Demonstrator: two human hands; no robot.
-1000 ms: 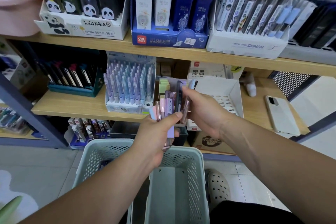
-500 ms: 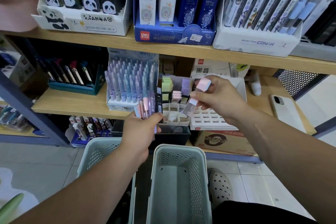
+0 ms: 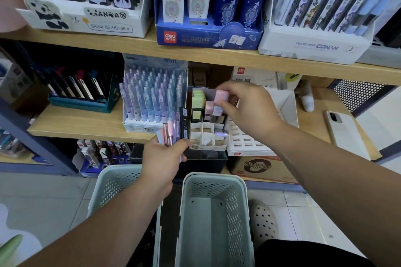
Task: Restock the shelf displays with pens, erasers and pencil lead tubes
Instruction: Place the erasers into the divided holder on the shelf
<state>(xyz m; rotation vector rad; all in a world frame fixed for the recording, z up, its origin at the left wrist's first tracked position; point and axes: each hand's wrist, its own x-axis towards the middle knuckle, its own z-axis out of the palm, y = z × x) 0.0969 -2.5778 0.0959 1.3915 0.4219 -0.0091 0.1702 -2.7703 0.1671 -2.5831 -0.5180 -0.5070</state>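
On the top shelf at far left stood a white panda-printed carton (image 3: 86,19) of dark slim packs. Below it, on the middle shelf (image 3: 82,123), a dark teal tray (image 3: 80,103) held black pens. Just beside it to the right, a white display box (image 3: 149,121) was packed with upright lilac and pale blue pens.

In front of that box's right corner the left hand (image 3: 162,162) gripped a bundle of lead tubes (image 3: 173,131). Its fingers were curled round their lower ends and the thumb lay across the front. The tubes fanned upward, pink, lilac and one black. Under the hand sat a pale green perforated basket (image 3: 112,184), with a second basket (image 3: 214,212) close on its right.

Right of the bundle, at the shelf's front edge, stood a divided cardboard display (image 3: 206,138). Its front cells showed bare card, green-capped tubes (image 3: 198,97) filled a back-left cell, and a pink tube (image 3: 209,106) stood beside them. The right hand (image 3: 245,106) pinched a pink-capped lead tube (image 3: 220,98) by its cap between thumb and fingertips. It held the tube upright over the back cells, next to the pink tube. Whether its foot touched the bottom could not be told.

Above, a blue carton (image 3: 208,36) and a white Conan carton (image 3: 314,46) lined the top shelf. Further right on the middle shelf lay a white slotted tray (image 3: 245,142), then a pale phone (image 3: 345,132), camera side up, near the edge.
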